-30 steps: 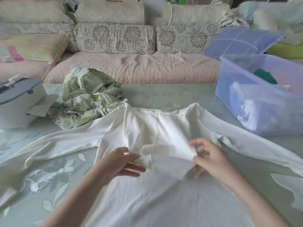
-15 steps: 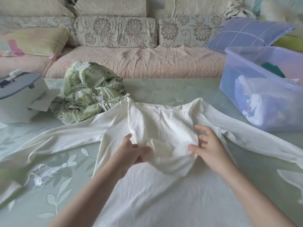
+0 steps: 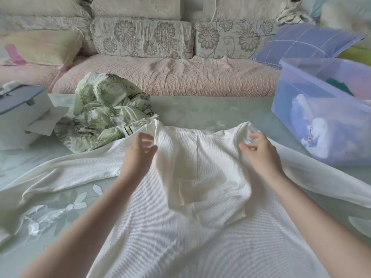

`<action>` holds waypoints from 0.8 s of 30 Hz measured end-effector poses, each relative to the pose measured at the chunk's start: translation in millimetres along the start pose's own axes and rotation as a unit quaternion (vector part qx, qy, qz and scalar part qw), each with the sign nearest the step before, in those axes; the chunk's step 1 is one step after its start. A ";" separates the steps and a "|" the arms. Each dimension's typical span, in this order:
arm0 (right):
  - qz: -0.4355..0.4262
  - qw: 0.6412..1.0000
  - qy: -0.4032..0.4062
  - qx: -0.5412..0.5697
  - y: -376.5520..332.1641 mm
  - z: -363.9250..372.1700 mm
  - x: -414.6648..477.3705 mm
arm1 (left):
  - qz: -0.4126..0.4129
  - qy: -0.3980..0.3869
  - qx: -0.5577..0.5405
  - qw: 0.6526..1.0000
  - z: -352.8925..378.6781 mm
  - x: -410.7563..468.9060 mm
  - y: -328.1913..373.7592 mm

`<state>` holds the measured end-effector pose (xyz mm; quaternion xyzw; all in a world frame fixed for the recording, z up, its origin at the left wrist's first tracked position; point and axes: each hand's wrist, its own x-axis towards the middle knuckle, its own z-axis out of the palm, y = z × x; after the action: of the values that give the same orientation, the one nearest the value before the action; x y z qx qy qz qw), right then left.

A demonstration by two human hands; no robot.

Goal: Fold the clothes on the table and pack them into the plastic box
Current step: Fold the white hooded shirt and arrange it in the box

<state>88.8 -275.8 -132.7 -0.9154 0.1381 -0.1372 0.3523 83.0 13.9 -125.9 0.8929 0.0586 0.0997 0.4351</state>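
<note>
Plastic box (image 3: 286, 101) holding white clothes (image 3: 319, 137), left hand (image 3: 138, 155) fingers apart, right hand (image 3: 263, 155) fingers unclear

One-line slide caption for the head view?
Left hand and right hand flank the hood of a white top spread on the table; plastic box at right.
</note>
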 end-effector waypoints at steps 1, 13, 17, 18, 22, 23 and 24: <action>0.015 1.000 0.000 -0.009 -2.8 7.2 12.8 | -0.009 0.006 0.002 1.000 2.2 11.8 2.4; 0.021 0.995 0.084 0.055 -7.0 51.5 107.4 | -0.004 0.047 -0.037 0.998 47.2 94.2 8.6; -0.025 0.998 0.022 -0.058 -1.0 62.7 117.3 | 0.016 0.091 0.043 0.995 53.1 88.0 -5.9; -0.041 0.994 0.014 -0.102 1.0 66.3 114.3 | 0.028 0.090 0.103 0.990 53.9 86.2 -8.0; -0.082 0.979 0.027 -0.184 -6.2 59.3 94.1 | 0.113 0.090 0.267 0.953 56.0 65.5 -1.7; -0.092 0.978 0.010 -0.185 -12.7 53.2 84.0 | 0.138 0.071 0.274 0.949 54.6 55.6 1.8; -0.113 0.975 -0.020 -0.189 -19.8 47.6 72.4 | 0.162 0.030 0.274 0.947 54.4 45.3 1.7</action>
<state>175.3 -258.1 -142.1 -0.9778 0.0500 -0.1294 0.1573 139.6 -20.1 -151.5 0.9717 -0.0490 0.1758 0.1498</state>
